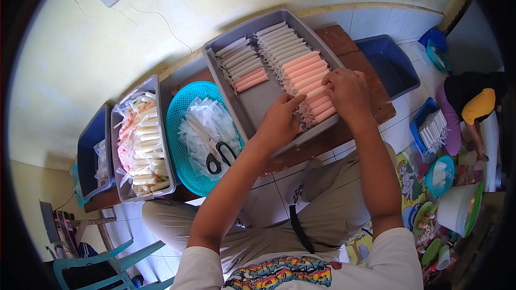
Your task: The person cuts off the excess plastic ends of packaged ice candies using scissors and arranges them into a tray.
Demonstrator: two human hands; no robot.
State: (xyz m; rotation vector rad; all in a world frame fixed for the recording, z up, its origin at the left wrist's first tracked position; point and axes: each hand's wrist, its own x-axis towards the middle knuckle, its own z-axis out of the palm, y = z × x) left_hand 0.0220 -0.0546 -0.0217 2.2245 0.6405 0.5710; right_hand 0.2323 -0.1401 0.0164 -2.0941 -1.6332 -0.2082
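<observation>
A grey tray [250, 99] holds two rows of wrapped sticks, white ones [279, 43] toward the back and pink ones [303, 69] nearer me. My left hand [282, 120] is at the near left side of the longer row, its fingers pressed together at the end of a pink stick. Over the right end of the same row is my right hand [344, 88], fingers bent and closed on a pink stick. Both hands seem to be on one stick, and they partly cover the pink sticks around it.
Left of the tray stand a turquoise basket [174, 118] with plastic bags and black-handled scissors [214, 165], a grey bin [117, 155] of filled packets, and a blue bin [88, 153]. Another person [473, 102] sits at the right among tubs. A blue tub [395, 69] lies beyond the bench.
</observation>
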